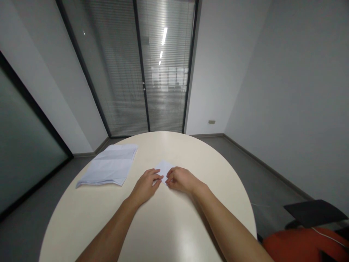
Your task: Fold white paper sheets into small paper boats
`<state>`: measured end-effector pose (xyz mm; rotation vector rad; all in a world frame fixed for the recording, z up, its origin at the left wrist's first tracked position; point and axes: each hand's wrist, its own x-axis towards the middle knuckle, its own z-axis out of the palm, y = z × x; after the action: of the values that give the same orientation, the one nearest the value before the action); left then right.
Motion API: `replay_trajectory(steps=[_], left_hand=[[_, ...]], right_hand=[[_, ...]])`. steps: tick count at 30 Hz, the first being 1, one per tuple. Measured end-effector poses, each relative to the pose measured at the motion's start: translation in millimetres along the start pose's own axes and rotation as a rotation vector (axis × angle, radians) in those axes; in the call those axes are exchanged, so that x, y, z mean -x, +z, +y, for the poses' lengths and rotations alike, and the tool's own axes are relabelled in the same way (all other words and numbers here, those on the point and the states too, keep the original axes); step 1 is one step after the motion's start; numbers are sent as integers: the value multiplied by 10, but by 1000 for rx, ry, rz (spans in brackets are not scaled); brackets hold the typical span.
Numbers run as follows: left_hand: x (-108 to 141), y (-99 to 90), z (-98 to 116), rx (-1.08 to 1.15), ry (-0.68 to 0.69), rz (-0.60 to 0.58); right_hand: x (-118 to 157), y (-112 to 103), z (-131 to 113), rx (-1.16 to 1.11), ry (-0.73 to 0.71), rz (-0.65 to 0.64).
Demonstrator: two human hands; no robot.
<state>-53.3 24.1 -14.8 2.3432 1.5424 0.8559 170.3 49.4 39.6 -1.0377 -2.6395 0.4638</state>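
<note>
A small piece of white paper (164,167) lies on the round cream table (163,225), its far corner pointing away from me. My left hand (148,185) rests at the paper's left side, fingertips on its edge. At the right side, my right hand (180,179) has its fingers curled and pinched together on the paper's edge. Both hands partly cover the paper, and its near corner shows between them.
A stack of larger white sheets (110,163) lies at the table's back left edge. An orange chair (297,245) with a black part stands at the lower right. Glass panels with blinds (117,72) rise beyond the table.
</note>
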Motion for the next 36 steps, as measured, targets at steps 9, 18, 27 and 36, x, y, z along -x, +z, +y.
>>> replay_trajectory(steps=[9,18,27,36], left_hand=[[7,3,-35,22,10,-5],[14,-16,-22,27,39,-1],[15,-43,-28,17,92,-2],[24,-48,-78,49,123,-42]], right_hand=[[16,22,63,-83,-26,-27],[72,33,297,-48,17,90],[78,39,323,-36,-26,98],[77,55,325,-35,-31,105]])
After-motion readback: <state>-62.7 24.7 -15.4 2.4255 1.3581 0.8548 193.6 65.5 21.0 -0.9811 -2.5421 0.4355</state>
